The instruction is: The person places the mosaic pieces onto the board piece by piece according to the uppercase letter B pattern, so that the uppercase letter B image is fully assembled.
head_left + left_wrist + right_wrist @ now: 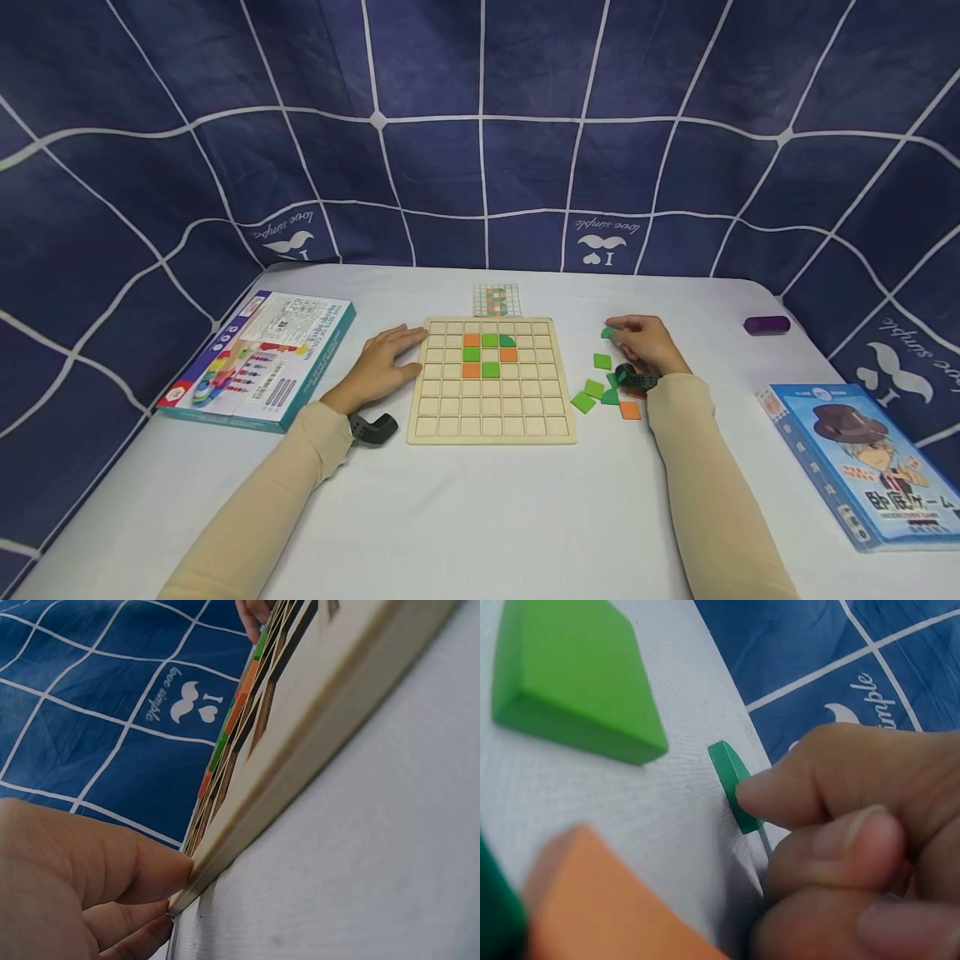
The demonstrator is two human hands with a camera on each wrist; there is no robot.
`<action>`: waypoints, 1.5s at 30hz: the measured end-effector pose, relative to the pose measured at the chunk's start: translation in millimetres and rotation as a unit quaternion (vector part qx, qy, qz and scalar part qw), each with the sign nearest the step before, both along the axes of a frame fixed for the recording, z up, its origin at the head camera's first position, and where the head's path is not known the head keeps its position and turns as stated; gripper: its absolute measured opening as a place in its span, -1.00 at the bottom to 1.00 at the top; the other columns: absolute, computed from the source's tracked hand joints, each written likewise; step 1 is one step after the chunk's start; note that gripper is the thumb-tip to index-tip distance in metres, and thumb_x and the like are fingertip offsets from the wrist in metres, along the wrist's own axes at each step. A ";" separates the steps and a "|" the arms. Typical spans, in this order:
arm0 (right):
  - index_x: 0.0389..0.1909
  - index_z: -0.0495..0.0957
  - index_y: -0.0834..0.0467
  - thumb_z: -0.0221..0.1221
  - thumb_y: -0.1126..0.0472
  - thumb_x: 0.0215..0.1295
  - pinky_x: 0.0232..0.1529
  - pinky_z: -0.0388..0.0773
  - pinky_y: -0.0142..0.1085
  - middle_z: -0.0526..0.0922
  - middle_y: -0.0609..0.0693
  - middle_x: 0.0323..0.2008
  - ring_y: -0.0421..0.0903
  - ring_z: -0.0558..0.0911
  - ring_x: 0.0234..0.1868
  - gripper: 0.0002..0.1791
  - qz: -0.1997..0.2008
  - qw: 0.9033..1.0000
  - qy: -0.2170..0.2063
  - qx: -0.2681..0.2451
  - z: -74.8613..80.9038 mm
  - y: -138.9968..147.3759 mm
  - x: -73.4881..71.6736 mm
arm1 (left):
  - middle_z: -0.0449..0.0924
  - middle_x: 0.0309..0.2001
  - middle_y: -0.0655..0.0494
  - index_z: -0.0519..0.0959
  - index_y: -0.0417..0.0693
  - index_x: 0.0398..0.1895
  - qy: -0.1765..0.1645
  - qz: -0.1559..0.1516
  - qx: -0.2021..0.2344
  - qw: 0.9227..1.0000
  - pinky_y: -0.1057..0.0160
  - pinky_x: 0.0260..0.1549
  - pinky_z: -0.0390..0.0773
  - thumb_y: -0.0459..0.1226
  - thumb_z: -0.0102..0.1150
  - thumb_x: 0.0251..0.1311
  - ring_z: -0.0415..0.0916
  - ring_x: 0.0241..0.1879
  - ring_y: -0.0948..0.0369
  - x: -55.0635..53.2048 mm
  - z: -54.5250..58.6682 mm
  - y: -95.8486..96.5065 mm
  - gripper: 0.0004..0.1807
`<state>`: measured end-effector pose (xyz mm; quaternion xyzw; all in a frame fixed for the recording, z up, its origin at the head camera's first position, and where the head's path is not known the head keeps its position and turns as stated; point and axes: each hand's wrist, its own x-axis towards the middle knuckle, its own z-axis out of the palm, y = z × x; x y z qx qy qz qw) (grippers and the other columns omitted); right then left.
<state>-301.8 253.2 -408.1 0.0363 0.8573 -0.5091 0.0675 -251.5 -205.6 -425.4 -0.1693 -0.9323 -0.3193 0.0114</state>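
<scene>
A wooden grid board [491,427] lies on the white table, with several orange and green tiles in its upper cells. My left hand [384,367] rests at the board's left edge, its thumb and fingertips touching the rim in the left wrist view. To the right of the board, my right hand [647,342] pinches a dark green quarter-round tile [731,780] between thumb and finger. Below that hand are scattered loose tiles, among them a light green square [585,682] and an orange tile [607,900]. The right wrist partly covers some of them.
A small pattern card [497,300] lies behind the board. At the left is a flat game box [258,358]; a blue box [862,467] stands at the right. A purple cylinder-like object [767,325] lies far right. Dark blue checked cloth [525,158] hangs behind the table.
</scene>
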 end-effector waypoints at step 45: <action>0.32 0.46 0.48 0.26 0.35 0.52 -0.22 0.75 -0.36 0.78 -0.03 -0.20 -0.18 0.69 -0.27 -0.53 0.148 0.985 -0.017 -0.090 17.2 -25.5 -0.4 | 0.34 0.60 -0.20 0.39 -0.28 0.58 0.008 -0.002 -0.010 1.000 -0.31 0.60 -0.06 -0.26 0.19 0.39 0.06 0.67 -0.22 -0.4 0.7 -0.5 -0.30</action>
